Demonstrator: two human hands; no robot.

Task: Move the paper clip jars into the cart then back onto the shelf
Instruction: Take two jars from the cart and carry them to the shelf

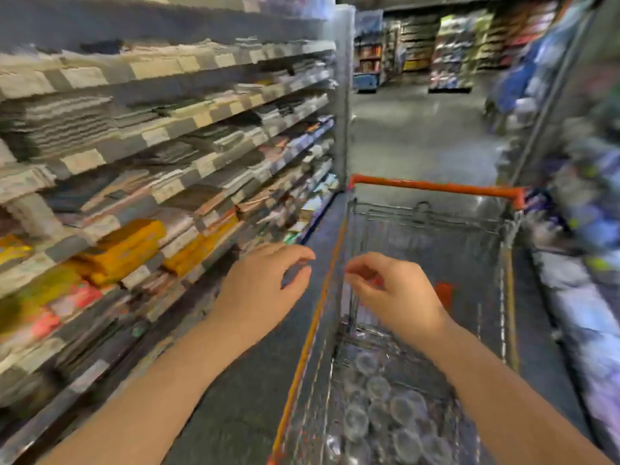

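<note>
Paper clip jars [385, 407]: clear, round, glossy pots, blurred here, heaped in the near end of the wire cart [436, 186] with its orange rim. The left grip [268, 283] and right grip [396, 290] hover above, fingers loosely curled, released and holding nothing. For the return, reach down, clasp one smooth jar round its sides, and set it flat on the shelf [167, 182] alongside.

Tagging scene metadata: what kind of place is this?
Most likely a retail store aisle: stocked shelves with price-tag strips on the left, a wire shopping cart holding clear jars, more product racks beyond.
</note>
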